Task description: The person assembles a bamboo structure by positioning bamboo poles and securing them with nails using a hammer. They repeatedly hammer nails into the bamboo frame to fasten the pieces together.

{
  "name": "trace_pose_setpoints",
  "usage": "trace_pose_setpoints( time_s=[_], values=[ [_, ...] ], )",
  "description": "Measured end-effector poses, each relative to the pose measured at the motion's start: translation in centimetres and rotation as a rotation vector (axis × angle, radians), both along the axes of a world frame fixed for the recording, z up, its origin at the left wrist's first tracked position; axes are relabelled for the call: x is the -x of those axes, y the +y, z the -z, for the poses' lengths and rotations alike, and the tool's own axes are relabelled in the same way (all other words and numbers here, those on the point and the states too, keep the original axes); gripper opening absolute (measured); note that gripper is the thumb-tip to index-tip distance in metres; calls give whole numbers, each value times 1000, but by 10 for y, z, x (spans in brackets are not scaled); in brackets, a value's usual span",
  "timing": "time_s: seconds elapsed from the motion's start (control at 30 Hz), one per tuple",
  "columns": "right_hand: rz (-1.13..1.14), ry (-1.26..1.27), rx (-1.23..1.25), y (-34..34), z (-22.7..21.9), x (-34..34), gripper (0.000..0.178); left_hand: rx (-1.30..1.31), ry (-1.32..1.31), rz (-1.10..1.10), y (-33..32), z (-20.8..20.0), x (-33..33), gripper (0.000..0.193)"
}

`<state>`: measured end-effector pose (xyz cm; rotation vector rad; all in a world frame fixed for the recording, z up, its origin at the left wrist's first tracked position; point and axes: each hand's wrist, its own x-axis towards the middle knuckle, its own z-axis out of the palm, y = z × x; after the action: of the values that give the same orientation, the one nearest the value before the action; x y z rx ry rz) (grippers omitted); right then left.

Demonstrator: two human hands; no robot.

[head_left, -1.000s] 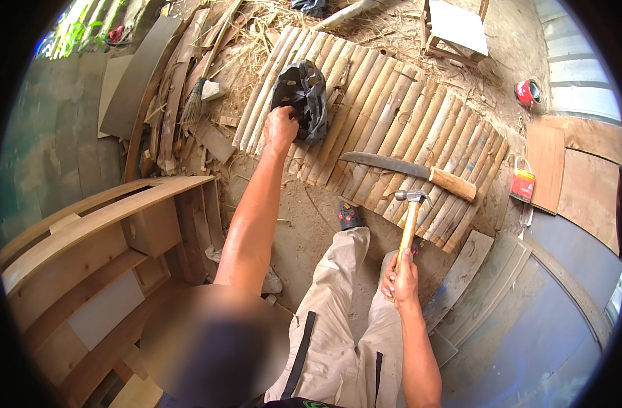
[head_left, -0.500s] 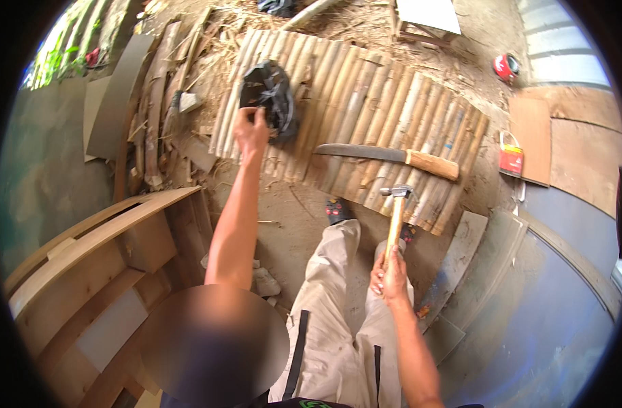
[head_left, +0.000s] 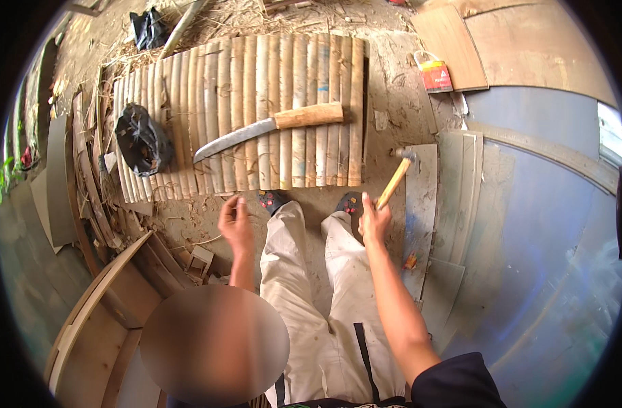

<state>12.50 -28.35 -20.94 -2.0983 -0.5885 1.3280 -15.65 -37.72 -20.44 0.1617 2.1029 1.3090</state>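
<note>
My right hand [head_left: 375,221] is wrapped round the wooden handle of a hammer [head_left: 394,183], whose metal head points away from me. My left hand [head_left: 236,223] hovers just short of the near edge of a bench of round poles [head_left: 246,75]. Its thumb and fingers are pinched together; whatever they hold is too small to make out. On the bench lies a machete [head_left: 270,128], its wooden handle to the right and its blade to the left. An open black plastic bag [head_left: 144,141] sits at the bench's left end, with small dark contents that I cannot identify.
Wooden shelving [head_left: 97,319] stands at the lower left, near scrap boards [head_left: 87,177]. A red and yellow can [head_left: 435,75] is at the far right. Panels [head_left: 528,224] lie along the right side. Another black bag [head_left: 148,28] rests beyond the bench.
My left hand has drawn back from the black bag toward me, fingers pinched. The hammer has moved off the bench's near edge to the right. My view has turned rightward.
</note>
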Motion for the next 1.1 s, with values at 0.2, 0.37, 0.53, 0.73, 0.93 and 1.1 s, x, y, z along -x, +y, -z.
trace_pose_setpoints(
  time_s=[0.2, 0.37, 0.53, 0.73, 0.93, 1.1],
  values=[
    [-42, 185, -6, 31, 44, -13, 46, -20, -107, 299, 59, 10, -110, 18],
    [-164, 245, 183, 37, 46, -21, 50, -88, 0, 463, 122, 15, -136, 25],
    [-199, 352, 332, 42, 49, -24, 53, -171, 160, 607, 168, 27, -138, 18],
    [-322, 305, 338, 45, 49, -28, 54, -177, 255, 789, 166, 35, -157, 16],
    [-422, 317, 358, 66, 50, -41, 57, -31, 276, 668, 127, 36, -172, 15],
    [-425, 343, 368, 67, 57, -45, 53, 1, 430, 643, 113, 52, -187, 14]
  ],
)
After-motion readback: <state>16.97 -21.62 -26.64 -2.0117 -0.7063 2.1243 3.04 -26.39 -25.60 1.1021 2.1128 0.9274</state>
